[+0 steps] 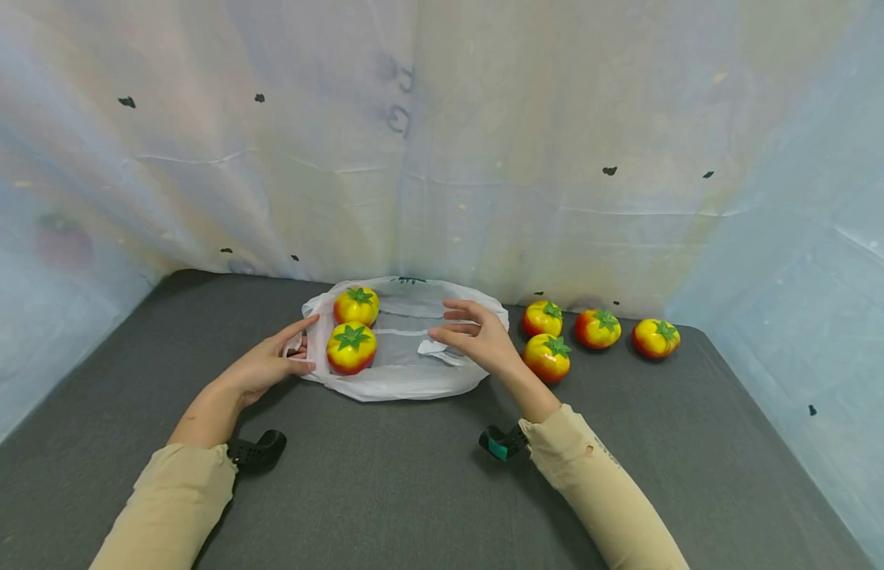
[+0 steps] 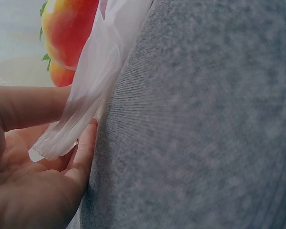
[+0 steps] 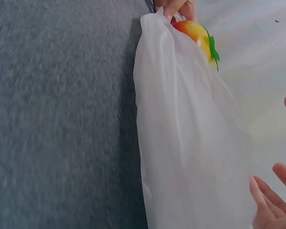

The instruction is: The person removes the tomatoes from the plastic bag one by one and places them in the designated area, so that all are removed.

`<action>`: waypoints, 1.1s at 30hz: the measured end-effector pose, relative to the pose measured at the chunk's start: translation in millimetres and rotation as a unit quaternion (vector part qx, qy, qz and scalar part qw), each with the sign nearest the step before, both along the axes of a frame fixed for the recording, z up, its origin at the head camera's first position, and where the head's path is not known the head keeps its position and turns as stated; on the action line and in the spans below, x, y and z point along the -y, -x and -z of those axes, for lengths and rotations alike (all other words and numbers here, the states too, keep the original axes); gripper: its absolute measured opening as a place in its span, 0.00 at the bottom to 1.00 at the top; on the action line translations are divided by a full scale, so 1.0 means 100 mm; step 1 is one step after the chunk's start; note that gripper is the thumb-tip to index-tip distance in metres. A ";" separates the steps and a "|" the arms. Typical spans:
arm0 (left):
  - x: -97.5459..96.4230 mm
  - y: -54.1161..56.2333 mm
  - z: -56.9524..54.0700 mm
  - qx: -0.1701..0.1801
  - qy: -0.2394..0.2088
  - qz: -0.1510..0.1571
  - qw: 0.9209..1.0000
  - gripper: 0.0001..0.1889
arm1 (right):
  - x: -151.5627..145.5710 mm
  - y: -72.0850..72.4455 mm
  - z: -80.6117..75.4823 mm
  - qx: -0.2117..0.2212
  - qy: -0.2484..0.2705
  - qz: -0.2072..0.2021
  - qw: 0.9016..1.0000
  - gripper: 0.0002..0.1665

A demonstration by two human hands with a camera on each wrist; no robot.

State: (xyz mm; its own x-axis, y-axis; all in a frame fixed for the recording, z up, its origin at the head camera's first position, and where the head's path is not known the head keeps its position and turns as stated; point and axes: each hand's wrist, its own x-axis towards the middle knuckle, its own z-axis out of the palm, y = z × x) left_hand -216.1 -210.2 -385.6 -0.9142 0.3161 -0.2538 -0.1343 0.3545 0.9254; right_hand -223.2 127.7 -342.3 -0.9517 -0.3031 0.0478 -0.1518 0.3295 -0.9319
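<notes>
The left hand point(image 1: 269, 361) had its thumb and fingers bent round the end of the white bag point(image 1: 406, 385), while the right hand point(image 1: 482, 339) was over the bag, its fingers a bit curved and apart, with nothing in them. The bag lay open on the counter point(image 1: 385, 491). A hard tug by the left hand might have tipped out the two tomatoes point(image 1: 352, 349) at that end. The right arm point(image 1: 529, 389) could have bumped the closest loose tomato point(image 1: 546, 359) and made it roll. There was one bag and six tomatoes: two in the bag, four to its right.
</notes>
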 end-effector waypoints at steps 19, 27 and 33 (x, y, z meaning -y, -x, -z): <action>-0.01 -0.01 -0.01 0.006 0.000 -0.004 1.000 0.47 | 0.40 -0.01 0.08 0.015 0.023 -0.024 0.999 0.34; -0.02 -0.04 -0.03 0.004 -0.003 -0.004 1.000 0.47 | 0.51 -0.01 0.11 0.009 0.012 -0.049 0.999 0.33; -0.02 -0.04 -0.04 0.001 -0.007 -0.003 1.000 0.47 | 0.60 -0.02 0.11 0.008 0.015 -0.066 0.998 0.34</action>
